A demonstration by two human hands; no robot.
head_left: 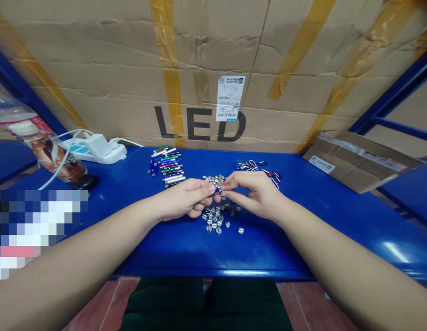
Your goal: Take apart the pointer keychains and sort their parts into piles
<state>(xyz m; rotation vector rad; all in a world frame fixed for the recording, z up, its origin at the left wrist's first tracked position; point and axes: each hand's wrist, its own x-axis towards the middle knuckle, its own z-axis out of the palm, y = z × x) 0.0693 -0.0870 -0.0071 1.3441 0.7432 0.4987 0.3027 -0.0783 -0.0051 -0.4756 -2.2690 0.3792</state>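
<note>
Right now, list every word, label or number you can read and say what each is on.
"LED": large black letters on the cardboard box
White barcode sticker on that box: too small to read
White sticker on the flat carton: too small to read
Label on the plastic bottle: too blurred to read

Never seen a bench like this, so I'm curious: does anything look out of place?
The plastic bottle lies on its side beside the power strip, and a flattened cardboard box sits askew at the right end of the bench.
</note>
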